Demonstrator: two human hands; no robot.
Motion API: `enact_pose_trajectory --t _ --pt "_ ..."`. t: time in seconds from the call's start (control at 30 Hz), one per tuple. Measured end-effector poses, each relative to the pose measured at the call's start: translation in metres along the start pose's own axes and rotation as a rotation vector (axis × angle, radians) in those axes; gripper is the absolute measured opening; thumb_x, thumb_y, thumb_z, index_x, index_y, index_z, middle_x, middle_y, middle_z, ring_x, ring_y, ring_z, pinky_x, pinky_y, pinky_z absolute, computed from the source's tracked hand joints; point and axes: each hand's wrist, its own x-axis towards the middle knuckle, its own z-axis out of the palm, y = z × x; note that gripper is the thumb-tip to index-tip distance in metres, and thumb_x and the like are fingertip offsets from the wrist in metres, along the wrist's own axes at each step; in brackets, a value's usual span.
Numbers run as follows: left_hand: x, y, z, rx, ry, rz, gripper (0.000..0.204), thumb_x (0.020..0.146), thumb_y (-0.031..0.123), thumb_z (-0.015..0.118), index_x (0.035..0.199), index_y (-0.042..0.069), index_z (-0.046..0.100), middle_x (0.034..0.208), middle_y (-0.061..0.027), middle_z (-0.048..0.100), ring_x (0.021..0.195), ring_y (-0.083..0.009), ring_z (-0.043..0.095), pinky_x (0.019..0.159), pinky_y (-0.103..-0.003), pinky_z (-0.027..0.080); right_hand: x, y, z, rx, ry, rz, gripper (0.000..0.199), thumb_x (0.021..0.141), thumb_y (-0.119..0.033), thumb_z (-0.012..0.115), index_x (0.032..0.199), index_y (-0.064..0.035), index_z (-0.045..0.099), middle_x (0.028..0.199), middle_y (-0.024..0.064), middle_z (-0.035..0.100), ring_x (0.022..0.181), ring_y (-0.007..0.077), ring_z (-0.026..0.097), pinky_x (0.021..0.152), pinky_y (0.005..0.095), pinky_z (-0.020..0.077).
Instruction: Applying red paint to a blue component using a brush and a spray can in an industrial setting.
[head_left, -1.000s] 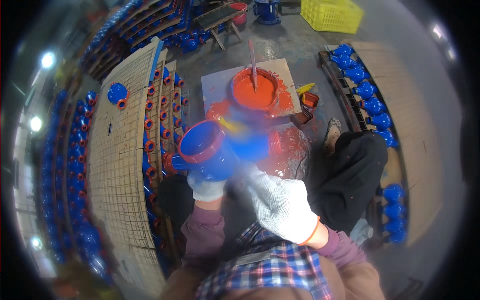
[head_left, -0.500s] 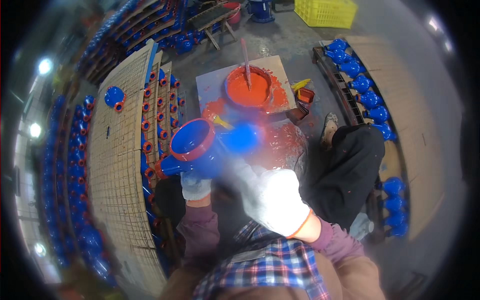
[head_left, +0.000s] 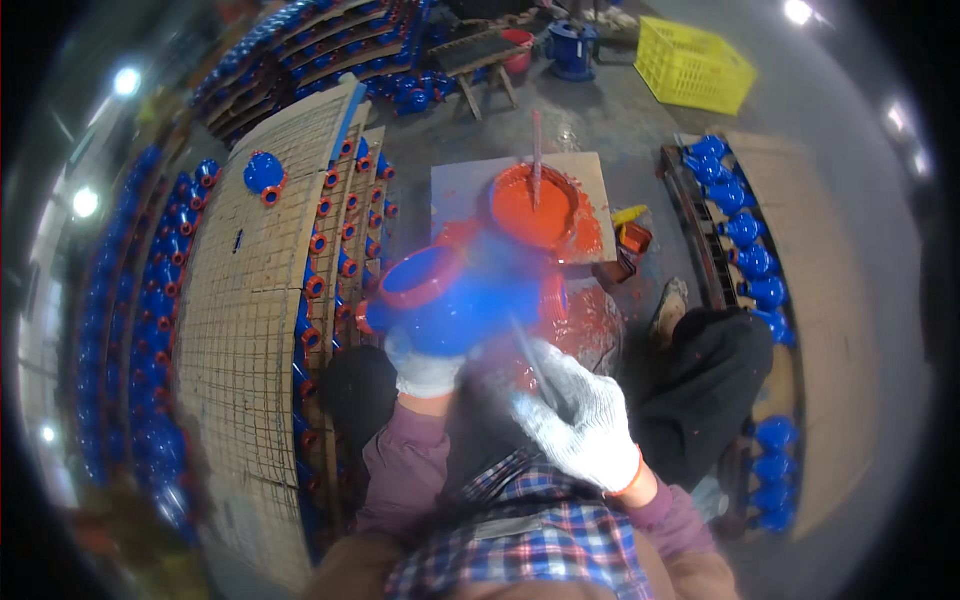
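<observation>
My left hand (head_left: 428, 372), in a whitish glove, is closed round the underside of a blue pipe fitting (head_left: 450, 315). The fitting has a wide bowl-like mouth with a red rim and red ends on both sides; motion smears it. My right hand (head_left: 585, 420), also gloved, is closed on a thin stick-like tool (head_left: 530, 355) just below the fitting's right side. The tool's tip is blurred and its kind is unclear. Beyond the fitting, a tub of red-orange paint (head_left: 535, 215) with a stick (head_left: 537, 150) standing in it rests on a paint-splashed board (head_left: 455, 190).
On my left, a mesh-marked board (head_left: 245, 350) carries one blue fitting (head_left: 264, 175), beside racks of red-ended fittings (head_left: 318, 243). At right, a row of blue fittings (head_left: 755, 262) lines another board (head_left: 820, 300). A yellow crate (head_left: 695, 65) stands at the back.
The fitting has turned, so its right red end now shows and its wide mouth tips away. My right hand has drawn slightly down and right. The whole view has shifted.
</observation>
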Motion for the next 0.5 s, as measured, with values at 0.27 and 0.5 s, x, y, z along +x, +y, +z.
enact_pose_trajectory --t 0.27,0.5 --pt "-0.015 -0.006 -0.031 0.056 -0.12 0.096 0.056 0.092 0.03 0.05 0.138 -0.001 0.038 0.137 -0.0168 0.044 0.128 -0.0308 0.042 0.11 -0.044 0.034 0.006 -0.006 0.022 0.205 0.055 0.11 0.044 0.092 -0.006 0.056 0.134 0.005 0.048 0.11 0.0191 0.067 0.1 0.0182 0.066 0.085 0.0295 0.0507" --pt "-0.036 0.004 -0.055 -0.427 0.053 -0.089 0.047 0.102 0.021 0.039 0.144 0.003 0.032 0.148 -0.0129 0.035 0.134 -0.0262 0.036 0.115 -0.039 0.028 0.011 0.005 0.032 -0.005 0.153 -0.054 0.048 0.091 -0.009 0.056 0.134 0.0097 0.044 0.119 0.0282 0.061 0.106 0.0282 0.065 0.09 0.0311 0.0489"
